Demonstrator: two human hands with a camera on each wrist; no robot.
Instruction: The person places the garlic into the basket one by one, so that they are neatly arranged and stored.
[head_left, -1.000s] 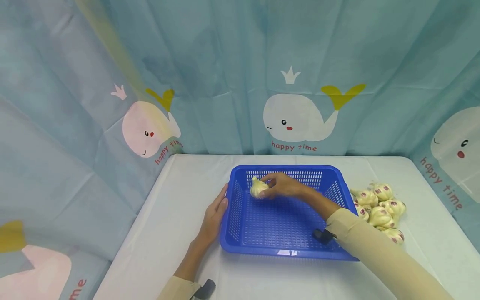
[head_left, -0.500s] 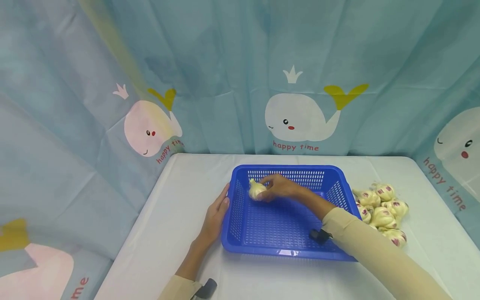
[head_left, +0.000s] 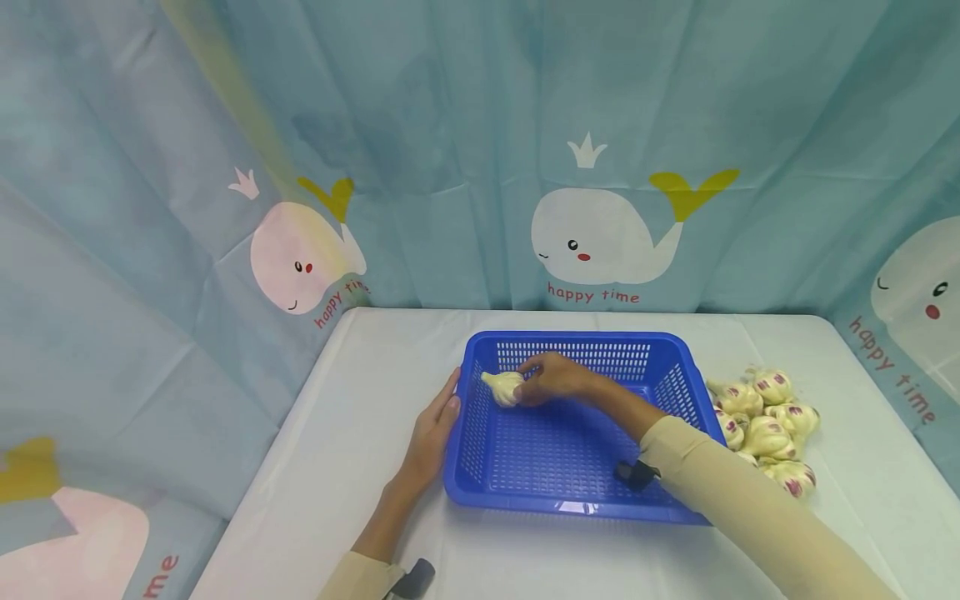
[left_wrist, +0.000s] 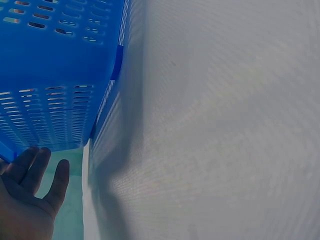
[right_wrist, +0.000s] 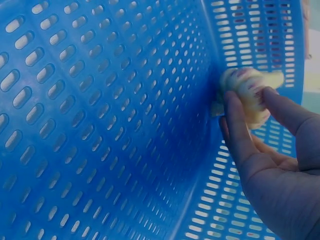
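A blue plastic basket point(head_left: 570, 503) with slotted walls sits on the white-covered table. My right hand point(head_left: 553, 379) reaches inside it, at the back left, and pinches a garlic bulb point(head_left: 504, 388) between thumb and fingers. The bulb lies tilted, its stem pointing left. In the right wrist view the garlic bulb point(right_wrist: 245, 92) shows purple patches and is low by the basket's slotted bottom and wall. Against the outside of the left wall rests my left hand point(head_left: 429, 437), fingers extended. The left wrist view shows that hand point(left_wrist: 30, 195) with its fingertips by the basket's slotted side.
Several garlic bulbs point(head_left: 767, 435) lie heaped on the table to the right of the basket, partly behind the right sleeve point(head_left: 742, 492). The white tabletop point(head_left: 375, 367) reaches back to a blue-green whale-print curtain point(head_left: 450, 242).
My right hand has lowered slightly with the garlic bulb and tipped it, so its stem swings from upward to the left. My left hand stays at the basket's left side.
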